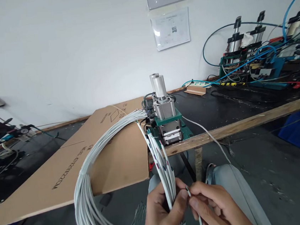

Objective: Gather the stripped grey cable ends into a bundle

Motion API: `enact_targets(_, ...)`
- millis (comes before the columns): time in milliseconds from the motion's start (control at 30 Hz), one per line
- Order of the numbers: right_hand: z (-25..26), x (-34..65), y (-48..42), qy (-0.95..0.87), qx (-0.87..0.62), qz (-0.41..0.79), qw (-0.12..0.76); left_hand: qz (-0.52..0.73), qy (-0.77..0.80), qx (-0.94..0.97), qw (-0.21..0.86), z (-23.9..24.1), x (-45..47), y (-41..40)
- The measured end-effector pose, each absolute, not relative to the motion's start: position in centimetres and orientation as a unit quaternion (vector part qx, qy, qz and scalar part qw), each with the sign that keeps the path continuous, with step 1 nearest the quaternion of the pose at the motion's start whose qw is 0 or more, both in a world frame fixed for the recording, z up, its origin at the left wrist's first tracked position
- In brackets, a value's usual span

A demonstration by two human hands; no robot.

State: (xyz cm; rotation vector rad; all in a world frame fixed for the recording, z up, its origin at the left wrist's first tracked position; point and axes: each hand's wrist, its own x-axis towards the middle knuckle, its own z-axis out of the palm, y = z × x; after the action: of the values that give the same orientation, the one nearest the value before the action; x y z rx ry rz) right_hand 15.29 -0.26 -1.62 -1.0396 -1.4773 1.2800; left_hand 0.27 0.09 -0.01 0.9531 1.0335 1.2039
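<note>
My left hand [165,207] is closed around several white cables [164,168], whose ends fan upward with small dark and coloured wire tips. Between the thumb and fingers of my right hand [213,206] is a single white cable [199,221], its dark stripped tip touching or close to my left thumb. A large looped bundle of white cables [93,161] curves from the bench down to the left of my hands. Just beyond the cable ends stands a small pneumatic machine [166,114] with silver cylinders on a green base.
Flattened cardboard [118,166] covers the left part of the black bench [201,117], which has a wooden front edge [236,121]. More pneumatic machines [253,55] with blue hoses stand at the right. A power strip [197,84] lies by the wall. My legs [233,189] are below.
</note>
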Motion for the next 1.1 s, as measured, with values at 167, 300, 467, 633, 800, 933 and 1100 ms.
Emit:
enact_targets(167,-2.2,15.8,-0.8,-0.608,-0.427,0.518,0.424,0.494,0.444,0.426,0.615,-0.1,-0.2,0.1)
enact_targets(300,-2.1,16.3,-1.4,-0.620,-0.471,0.487,0.395,0.486,0.422,0.439,0.627,-0.2,-0.5,0.1)
enact_targets(467,-1.4,16.9,-1.8,-0.646,-0.489,0.475,0.344,0.476,0.395,0.491,0.613,-1.3,-1.0,0.1)
enact_targets(633,-1.4,17.2,-1.5,-0.702,-0.439,0.439,0.348,0.453,0.441,0.508,0.585,-0.7,-0.9,-0.1)
enact_targets(800,-1.7,17.6,-1.4,-0.739,-0.391,0.418,0.355,0.428,0.475,0.511,0.575,0.6,-0.6,-0.6)
enact_targets(933,-1.8,17.7,-1.7,-0.747,-0.406,0.401,0.342,0.416,0.418,0.565,0.577,0.2,-0.8,-0.5)
enact_targets(1100,-1.8,17.2,-2.3,-0.779,-0.408,0.342,0.332,0.390,0.430,0.584,0.567,-0.2,-0.9,-0.6)
